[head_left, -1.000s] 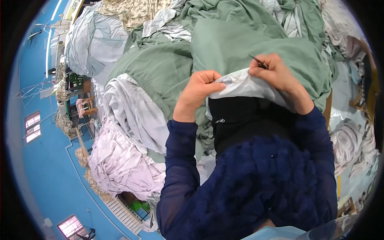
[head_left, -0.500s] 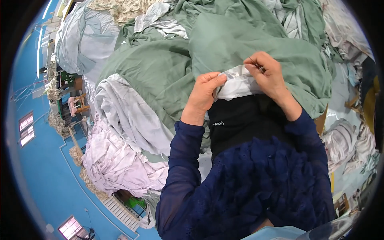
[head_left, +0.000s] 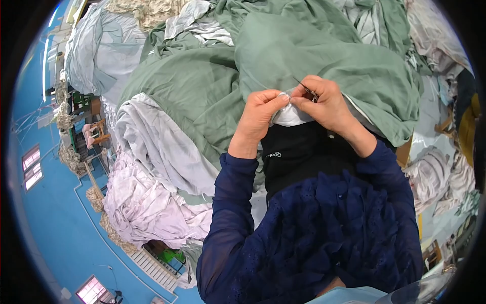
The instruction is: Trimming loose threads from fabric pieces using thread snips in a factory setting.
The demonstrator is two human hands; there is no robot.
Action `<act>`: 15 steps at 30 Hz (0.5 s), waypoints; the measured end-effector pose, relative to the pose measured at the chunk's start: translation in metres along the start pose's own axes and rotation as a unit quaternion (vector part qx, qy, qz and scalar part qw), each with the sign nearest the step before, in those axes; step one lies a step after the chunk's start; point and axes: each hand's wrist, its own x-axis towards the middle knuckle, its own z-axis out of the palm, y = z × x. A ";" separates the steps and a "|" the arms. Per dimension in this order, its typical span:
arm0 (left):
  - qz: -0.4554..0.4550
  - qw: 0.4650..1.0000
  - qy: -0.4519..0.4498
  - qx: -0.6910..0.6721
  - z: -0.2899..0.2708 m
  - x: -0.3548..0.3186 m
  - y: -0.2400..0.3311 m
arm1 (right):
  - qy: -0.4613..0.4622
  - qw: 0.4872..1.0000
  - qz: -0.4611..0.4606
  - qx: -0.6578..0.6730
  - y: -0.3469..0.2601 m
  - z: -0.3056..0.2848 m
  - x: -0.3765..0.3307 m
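Hands meet: left hand [head_left: 261, 109] pinches white cloth [head_left: 291, 115], right hand [head_left: 324, 104] apparently grips small snips [head_left: 306, 89].

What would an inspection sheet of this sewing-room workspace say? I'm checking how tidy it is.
Surface: hidden under heaped cloth.
Job's things: white cloth pinched between both hands; thin dark tool, likely small snips, in the right hand.
Clutter: green sheets, pale lilac cloth, grey cloth in piles.
Grippers: left hand and right hand both closed on the white cloth, fingertips meeting.
Cables: nothing seen.
Surroundings: blue floor; wooden furniture far left; black garment on the lap.
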 end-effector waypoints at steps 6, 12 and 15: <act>-0.002 1.000 0.011 -0.009 0.000 0.001 -0.001 | 0.044 0.998 -0.015 -0.040 0.001 -0.011 -0.007; -0.008 1.000 -0.007 0.006 -0.010 0.004 -0.002 | 0.064 0.991 -0.059 -0.098 0.010 -0.018 -0.017; -0.014 1.000 -0.017 -0.005 -0.004 0.003 0.000 | 0.059 0.975 -0.134 -0.169 0.004 -0.014 -0.016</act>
